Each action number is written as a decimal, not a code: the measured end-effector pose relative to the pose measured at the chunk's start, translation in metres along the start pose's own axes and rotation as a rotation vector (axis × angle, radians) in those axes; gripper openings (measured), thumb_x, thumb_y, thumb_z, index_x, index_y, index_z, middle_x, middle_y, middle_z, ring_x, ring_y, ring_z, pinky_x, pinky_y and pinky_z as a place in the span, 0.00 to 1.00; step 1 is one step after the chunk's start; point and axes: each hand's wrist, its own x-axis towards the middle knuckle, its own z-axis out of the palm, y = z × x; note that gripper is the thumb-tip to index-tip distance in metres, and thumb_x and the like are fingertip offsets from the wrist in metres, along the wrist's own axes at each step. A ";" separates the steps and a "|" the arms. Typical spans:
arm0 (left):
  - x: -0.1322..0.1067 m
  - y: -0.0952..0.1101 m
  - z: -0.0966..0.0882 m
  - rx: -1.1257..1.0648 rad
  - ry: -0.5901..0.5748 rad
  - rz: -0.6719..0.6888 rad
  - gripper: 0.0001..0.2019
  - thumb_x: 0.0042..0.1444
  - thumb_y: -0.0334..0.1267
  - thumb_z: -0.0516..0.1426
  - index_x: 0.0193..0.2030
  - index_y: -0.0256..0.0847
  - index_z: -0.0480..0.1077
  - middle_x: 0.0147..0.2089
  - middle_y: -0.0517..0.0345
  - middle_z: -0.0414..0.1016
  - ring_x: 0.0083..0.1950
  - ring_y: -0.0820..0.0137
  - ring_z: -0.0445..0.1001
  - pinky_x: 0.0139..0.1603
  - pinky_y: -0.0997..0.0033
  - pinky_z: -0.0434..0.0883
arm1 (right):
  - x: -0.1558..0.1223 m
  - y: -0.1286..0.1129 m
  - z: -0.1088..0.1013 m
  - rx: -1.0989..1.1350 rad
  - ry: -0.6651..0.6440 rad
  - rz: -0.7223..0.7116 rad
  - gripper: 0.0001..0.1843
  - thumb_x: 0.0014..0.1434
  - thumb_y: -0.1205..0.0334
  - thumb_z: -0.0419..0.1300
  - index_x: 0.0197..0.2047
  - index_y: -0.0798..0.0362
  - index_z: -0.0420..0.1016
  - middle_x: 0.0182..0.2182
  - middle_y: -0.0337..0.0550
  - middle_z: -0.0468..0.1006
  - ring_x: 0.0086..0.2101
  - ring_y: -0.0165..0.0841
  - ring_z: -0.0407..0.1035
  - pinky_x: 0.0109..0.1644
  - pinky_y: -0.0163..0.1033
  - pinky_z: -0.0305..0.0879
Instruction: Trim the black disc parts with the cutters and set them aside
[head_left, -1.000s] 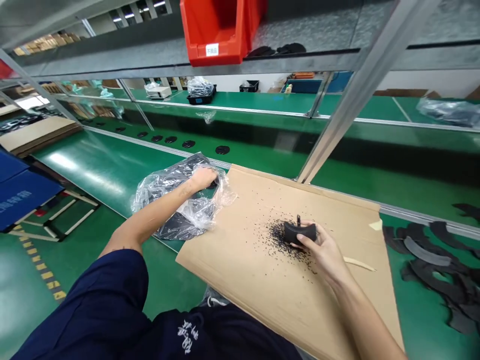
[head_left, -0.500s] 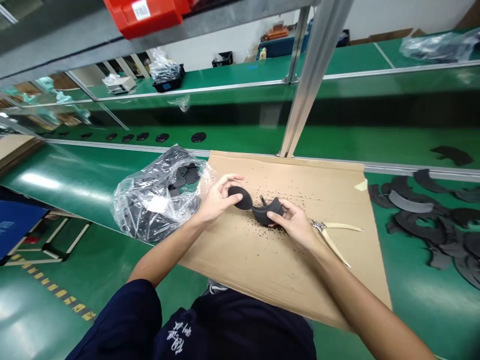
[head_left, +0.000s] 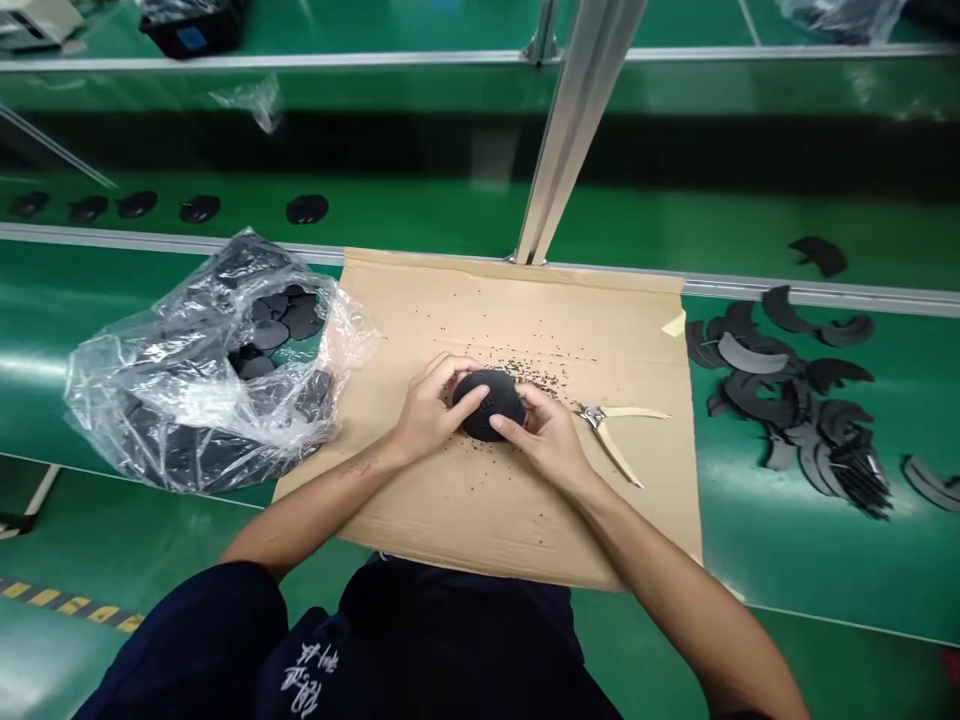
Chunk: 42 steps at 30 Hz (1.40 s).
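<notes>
Over the cardboard, a round black disc is gripped between my two hands, its broad face turned up towards me. My left hand grips its left side, with the thumb laid across the face. On the right edge, my right hand closes with its thumb pressed near the lower rim. The curved black piece held earlier cannot be told apart from the disc; whatever lies beneath is hidden. Just right of my right hand lie cutting pliers with cream handles, spread apart on the cardboard. Small black scraps are scattered around the disc.
A clear plastic bag of black discs lies left of the cardboard sheet. Curved black pieces are heaped to the right. Behind stands a metal post; more black parts lie on the green surface beyond the rail.
My hands have come together: the disc in my left hand now meets the curved piece that my right hand held apart. The camera has tipped down and shifted the view.
</notes>
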 end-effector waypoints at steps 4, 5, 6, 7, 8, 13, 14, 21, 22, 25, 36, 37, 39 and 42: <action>-0.002 0.002 -0.001 0.021 -0.018 0.071 0.08 0.64 0.39 0.61 0.47 0.39 0.74 0.41 0.57 0.76 0.41 0.73 0.74 0.43 0.73 0.72 | -0.002 0.001 0.002 -0.059 0.023 -0.028 0.22 0.50 0.44 0.73 0.36 0.51 0.75 0.31 0.36 0.74 0.32 0.28 0.68 0.36 0.33 0.69; -0.003 0.003 -0.001 0.019 -0.021 0.078 0.09 0.64 0.39 0.61 0.48 0.39 0.74 0.41 0.57 0.76 0.41 0.72 0.74 0.43 0.74 0.72 | -0.002 0.001 0.002 -0.072 0.026 -0.032 0.21 0.52 0.44 0.72 0.34 0.51 0.74 0.30 0.35 0.72 0.31 0.27 0.66 0.34 0.32 0.68; -0.004 0.003 -0.001 0.016 -0.021 0.086 0.09 0.64 0.39 0.61 0.48 0.39 0.74 0.41 0.56 0.76 0.42 0.72 0.74 0.43 0.74 0.72 | -0.002 0.001 0.002 -0.085 0.030 -0.036 0.21 0.53 0.44 0.71 0.33 0.52 0.73 0.28 0.34 0.71 0.29 0.26 0.65 0.33 0.31 0.66; -0.004 0.004 0.000 0.014 -0.019 0.093 0.09 0.64 0.38 0.61 0.48 0.39 0.74 0.41 0.56 0.76 0.42 0.72 0.74 0.43 0.74 0.72 | -0.002 0.000 0.002 -0.098 0.034 -0.039 0.20 0.54 0.44 0.71 0.32 0.52 0.72 0.28 0.34 0.69 0.28 0.26 0.63 0.32 0.31 0.65; -0.005 0.004 0.000 0.014 -0.014 0.101 0.09 0.64 0.38 0.61 0.48 0.39 0.74 0.41 0.56 0.76 0.42 0.72 0.74 0.43 0.74 0.73 | -0.003 0.000 0.002 -0.110 0.040 -0.041 0.20 0.54 0.44 0.70 0.31 0.52 0.72 0.27 0.34 0.69 0.28 0.26 0.63 0.31 0.31 0.64; -0.007 0.006 0.000 0.000 0.014 0.094 0.10 0.63 0.38 0.62 0.49 0.38 0.75 0.40 0.56 0.75 0.40 0.73 0.73 0.42 0.74 0.74 | -0.004 0.001 0.001 -0.193 0.082 -0.065 0.19 0.55 0.44 0.69 0.31 0.52 0.74 0.27 0.35 0.71 0.28 0.27 0.63 0.31 0.32 0.64; -0.007 0.007 0.000 -0.027 0.016 0.063 0.12 0.63 0.39 0.63 0.51 0.39 0.74 0.40 0.56 0.75 0.40 0.73 0.73 0.42 0.74 0.74 | -0.004 0.001 0.001 -0.217 0.087 -0.084 0.18 0.56 0.45 0.69 0.32 0.52 0.74 0.28 0.36 0.72 0.29 0.28 0.65 0.31 0.33 0.64; -0.001 0.012 -0.007 -0.232 -0.094 0.087 0.11 0.59 0.41 0.66 0.46 0.39 0.78 0.40 0.54 0.79 0.41 0.73 0.77 0.41 0.75 0.76 | -0.007 -0.004 -0.001 -0.426 0.091 -0.423 0.04 0.62 0.59 0.66 0.39 0.48 0.82 0.37 0.42 0.81 0.37 0.33 0.74 0.42 0.40 0.73; 0.000 0.012 -0.008 -0.234 -0.090 0.116 0.12 0.58 0.41 0.67 0.47 0.39 0.78 0.40 0.54 0.79 0.41 0.73 0.77 0.41 0.74 0.77 | -0.008 -0.004 -0.001 -0.456 0.084 -0.467 0.04 0.62 0.61 0.66 0.40 0.48 0.82 0.37 0.43 0.82 0.37 0.34 0.75 0.42 0.41 0.73; 0.000 0.013 -0.011 -0.215 -0.094 0.174 0.14 0.58 0.40 0.67 0.50 0.41 0.78 0.41 0.54 0.79 0.42 0.73 0.77 0.42 0.74 0.77 | -0.009 -0.004 -0.001 -0.527 0.073 -0.550 0.06 0.62 0.64 0.65 0.42 0.48 0.83 0.37 0.44 0.83 0.36 0.34 0.76 0.40 0.41 0.75; -0.002 0.015 -0.014 -0.089 -0.092 0.242 0.11 0.59 0.37 0.66 0.49 0.40 0.78 0.41 0.54 0.82 0.42 0.72 0.80 0.44 0.73 0.79 | -0.010 -0.001 -0.003 -0.578 0.081 -0.586 0.11 0.60 0.69 0.66 0.44 0.46 0.85 0.37 0.44 0.84 0.34 0.33 0.78 0.37 0.39 0.76; -0.002 0.016 -0.014 -0.083 -0.097 0.246 0.11 0.60 0.37 0.66 0.49 0.40 0.78 0.41 0.53 0.82 0.42 0.71 0.81 0.44 0.72 0.80 | -0.010 -0.002 -0.003 -0.579 0.079 -0.589 0.11 0.60 0.69 0.66 0.44 0.46 0.85 0.37 0.44 0.84 0.34 0.33 0.78 0.37 0.39 0.76; -0.002 0.017 -0.015 -0.082 -0.109 0.255 0.11 0.61 0.37 0.64 0.50 0.40 0.78 0.42 0.52 0.82 0.43 0.71 0.81 0.45 0.72 0.80 | -0.011 -0.002 -0.004 -0.585 0.081 -0.592 0.11 0.60 0.69 0.66 0.45 0.46 0.85 0.37 0.44 0.84 0.34 0.33 0.78 0.36 0.39 0.75; -0.002 0.018 -0.015 -0.086 -0.099 0.255 0.11 0.59 0.38 0.66 0.49 0.41 0.78 0.40 0.54 0.82 0.40 0.72 0.81 0.43 0.73 0.80 | -0.011 -0.002 -0.004 -0.579 0.079 -0.593 0.10 0.60 0.67 0.66 0.44 0.46 0.85 0.36 0.44 0.84 0.33 0.34 0.77 0.36 0.39 0.75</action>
